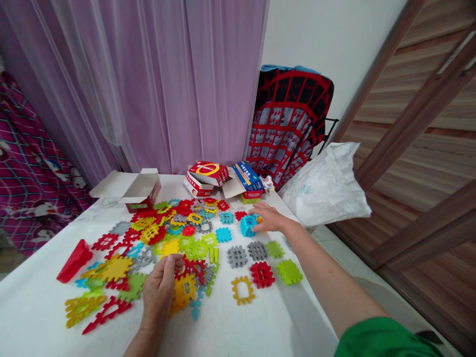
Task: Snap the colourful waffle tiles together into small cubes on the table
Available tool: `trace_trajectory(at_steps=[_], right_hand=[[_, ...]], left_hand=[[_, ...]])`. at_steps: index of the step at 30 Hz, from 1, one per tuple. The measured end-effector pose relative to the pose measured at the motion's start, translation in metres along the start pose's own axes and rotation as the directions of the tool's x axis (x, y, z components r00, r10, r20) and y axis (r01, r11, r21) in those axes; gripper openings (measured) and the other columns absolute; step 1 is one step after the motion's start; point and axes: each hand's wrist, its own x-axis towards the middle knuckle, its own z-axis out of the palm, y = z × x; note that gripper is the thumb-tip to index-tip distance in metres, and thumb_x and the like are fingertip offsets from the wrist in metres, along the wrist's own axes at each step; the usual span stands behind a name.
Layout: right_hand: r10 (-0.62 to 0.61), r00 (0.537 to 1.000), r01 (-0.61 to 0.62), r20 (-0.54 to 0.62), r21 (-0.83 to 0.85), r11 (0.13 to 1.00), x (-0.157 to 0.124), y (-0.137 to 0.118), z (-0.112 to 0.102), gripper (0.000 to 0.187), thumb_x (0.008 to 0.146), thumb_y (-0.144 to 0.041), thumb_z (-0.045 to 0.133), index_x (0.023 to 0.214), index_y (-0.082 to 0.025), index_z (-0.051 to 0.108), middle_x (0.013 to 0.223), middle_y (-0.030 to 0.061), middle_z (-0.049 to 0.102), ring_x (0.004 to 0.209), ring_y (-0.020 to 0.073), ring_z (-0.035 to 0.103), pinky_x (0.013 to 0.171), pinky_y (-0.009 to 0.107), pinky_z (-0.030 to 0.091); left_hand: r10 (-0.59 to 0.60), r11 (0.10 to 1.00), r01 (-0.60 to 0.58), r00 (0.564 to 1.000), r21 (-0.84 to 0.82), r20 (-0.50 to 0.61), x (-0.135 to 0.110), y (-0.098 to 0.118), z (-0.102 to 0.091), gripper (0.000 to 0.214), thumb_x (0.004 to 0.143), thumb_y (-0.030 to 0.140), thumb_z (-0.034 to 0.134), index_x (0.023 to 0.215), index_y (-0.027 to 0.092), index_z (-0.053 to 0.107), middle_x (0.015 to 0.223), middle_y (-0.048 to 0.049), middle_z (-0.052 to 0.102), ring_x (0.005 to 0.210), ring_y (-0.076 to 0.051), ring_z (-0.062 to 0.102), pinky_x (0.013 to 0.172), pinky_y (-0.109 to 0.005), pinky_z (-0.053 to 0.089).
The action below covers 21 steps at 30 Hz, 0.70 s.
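Note:
My right hand (pixel 268 218) is stretched to the far right of the table, its fingers around a blue block (pixel 247 226) made of joined notched plates. A small orange part shows by its fingertips. My left hand (pixel 161 278) is at the near edge of a pile of notched plastic building plates, loosely curled with the thumb against the fingers. Whatever it may hold is hidden. Just beyond it lies a yellow plate (pixel 170 247), and to its right a yellow window plate (pixel 183 292). Between my hands are a blue plate (pixel 223 235) and a grey window plate (pixel 237 257).
On the right lie a red window plate (pixel 262 275), a green plate (pixel 289 272) and a yellow frame (pixel 243 301). A red roof-like piece (pixel 75 262) is at the left. Open cardboard boxes (pixel 143 191) stand behind, and a white plastic bag (pixel 327 186) is beside the table.

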Motion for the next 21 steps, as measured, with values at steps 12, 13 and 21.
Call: trace_trajectory(at_steps=[12,13,21], right_hand=[[0.005,1.000,-0.005,0.004,0.001,1.000,0.007,0.009,0.010,0.065,0.064,-0.046,0.074,0.125,-0.027,0.058,0.144,0.0106,0.042,0.137,0.0331,0.029,0.107,0.051,0.029],[0.000,1.000,0.000,0.002,-0.001,1.000,0.008,0.010,0.011,0.065,0.065,-0.046,0.074,0.125,-0.027,0.058,0.143,0.0105,0.042,0.137,0.0325,0.029,0.107,0.050,0.029],[-0.008,1.000,0.008,0.003,0.010,1.000,0.007,0.014,0.013,0.064,0.065,-0.045,0.074,0.124,-0.026,0.058,0.143,0.0114,0.043,0.137,0.0323,0.029,0.106,0.051,0.030]], left_hand=[[0.015,1.000,-0.015,1.000,0.021,-0.011,0.003,-0.006,0.001,0.056,0.076,0.069,0.045,0.081,0.018,0.068,0.071,-0.0041,0.071,0.070,-0.022,0.066,0.073,-0.035,0.052],[0.016,1.000,-0.016,1.000,0.019,-0.012,0.003,-0.007,0.001,0.057,0.077,0.069,0.045,0.082,0.018,0.068,0.071,-0.0043,0.071,0.070,-0.022,0.066,0.073,-0.035,0.052],[0.037,0.999,-0.037,0.999,0.011,-0.015,0.003,-0.010,0.002,0.052,0.079,0.065,0.046,0.082,0.018,0.068,0.072,-0.0044,0.071,0.069,-0.021,0.066,0.073,-0.034,0.052]])
